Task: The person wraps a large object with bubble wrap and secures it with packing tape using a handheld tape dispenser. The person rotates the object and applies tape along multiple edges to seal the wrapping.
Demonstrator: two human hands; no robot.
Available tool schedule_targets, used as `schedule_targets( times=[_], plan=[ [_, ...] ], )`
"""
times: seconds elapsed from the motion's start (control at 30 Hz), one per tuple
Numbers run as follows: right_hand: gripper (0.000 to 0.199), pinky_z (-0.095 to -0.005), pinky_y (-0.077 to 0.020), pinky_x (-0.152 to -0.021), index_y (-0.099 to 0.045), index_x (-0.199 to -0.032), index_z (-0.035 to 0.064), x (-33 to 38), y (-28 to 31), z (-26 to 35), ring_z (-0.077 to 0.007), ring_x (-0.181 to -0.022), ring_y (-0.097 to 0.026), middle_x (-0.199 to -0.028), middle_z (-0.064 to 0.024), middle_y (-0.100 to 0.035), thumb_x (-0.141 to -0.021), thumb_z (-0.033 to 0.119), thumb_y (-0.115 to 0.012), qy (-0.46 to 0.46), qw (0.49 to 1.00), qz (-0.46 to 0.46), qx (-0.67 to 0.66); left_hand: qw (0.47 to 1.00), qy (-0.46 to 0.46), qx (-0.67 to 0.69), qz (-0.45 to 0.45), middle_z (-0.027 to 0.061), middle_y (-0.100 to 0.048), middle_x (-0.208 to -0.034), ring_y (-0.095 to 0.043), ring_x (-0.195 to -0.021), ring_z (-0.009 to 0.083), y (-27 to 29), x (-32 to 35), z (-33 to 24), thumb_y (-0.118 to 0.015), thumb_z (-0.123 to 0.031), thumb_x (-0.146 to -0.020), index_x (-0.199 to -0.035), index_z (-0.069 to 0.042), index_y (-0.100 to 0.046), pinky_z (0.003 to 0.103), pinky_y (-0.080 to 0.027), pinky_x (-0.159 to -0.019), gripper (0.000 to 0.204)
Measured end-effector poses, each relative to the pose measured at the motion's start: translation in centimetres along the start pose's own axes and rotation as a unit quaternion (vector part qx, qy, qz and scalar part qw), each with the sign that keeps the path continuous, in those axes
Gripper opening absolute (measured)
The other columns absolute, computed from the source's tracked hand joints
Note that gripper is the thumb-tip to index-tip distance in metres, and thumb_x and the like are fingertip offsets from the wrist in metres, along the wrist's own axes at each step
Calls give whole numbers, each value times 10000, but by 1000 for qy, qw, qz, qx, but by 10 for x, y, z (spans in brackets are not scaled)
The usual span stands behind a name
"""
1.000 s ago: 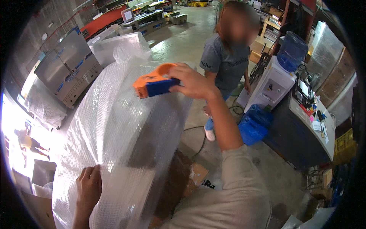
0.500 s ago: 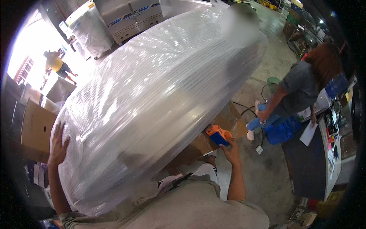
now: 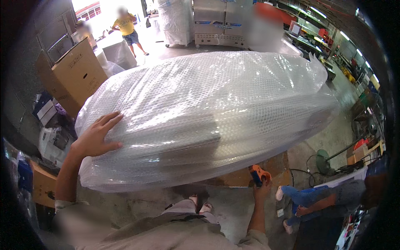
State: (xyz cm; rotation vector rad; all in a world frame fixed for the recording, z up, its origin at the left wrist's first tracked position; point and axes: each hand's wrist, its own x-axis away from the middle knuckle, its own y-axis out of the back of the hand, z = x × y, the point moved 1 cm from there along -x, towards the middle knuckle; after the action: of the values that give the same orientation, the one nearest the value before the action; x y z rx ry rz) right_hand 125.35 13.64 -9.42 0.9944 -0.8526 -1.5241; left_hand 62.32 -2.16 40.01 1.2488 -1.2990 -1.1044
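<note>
A long, bulky object in clear bubble wrap (image 3: 187,96) stretches across the view in front of me. My left hand (image 3: 96,135) lies on the wrap near its left end, its fingers spread and nothing in them. Low on the right, my right hand (image 3: 262,189) is closed round an orange and blue tape dispenser (image 3: 260,173), held beside the near edge of the wrapped object. What lies inside the wrap shows only as dim shapes.
Under the wrapped object is a brown board (image 3: 275,164). Cardboard boxes (image 3: 81,68) stand at the left. A person in a yellow top (image 3: 125,26) stands far back by a bright doorway. Another person in jeans (image 3: 308,196) is at my right, near a cable and a fan (image 3: 323,160).
The view has swung leftward, so the wrapped object lies more level across it. My left hand has moved from the wrap's left edge onto its surface. The right hand keeps the dispenser.
</note>
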Motion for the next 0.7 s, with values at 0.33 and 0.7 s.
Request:
schedule_targets(
  times=[0.33, 0.7],
  plan=[
    [598, -515, -448, -1046, -573, -1306, -34, -87, 255, 258, -414, -1161, -579, -1277, -226, -601, -929, 398, -744, 246, 876, -355, -214, 993, -12, -35, -116, 187, -612, -1336, -583, -1236, 375, -10, 62, 80, -719, -117, -842, -1386, -16, -568, 451, -469, -1074, 573],
    [167, -416, -596, -758, -635, -1011, 52, -117, 287, 502, -311, -848, -738, -902, -133, -724, -969, 213, -626, 564, 815, -27, 130, 903, -154, -216, -339, 95, -482, -742, -531, -621, 240, -20, 63, 114, -672, -48, -892, -990, 19, -609, 364, -459, -519, 135]
  ],
)
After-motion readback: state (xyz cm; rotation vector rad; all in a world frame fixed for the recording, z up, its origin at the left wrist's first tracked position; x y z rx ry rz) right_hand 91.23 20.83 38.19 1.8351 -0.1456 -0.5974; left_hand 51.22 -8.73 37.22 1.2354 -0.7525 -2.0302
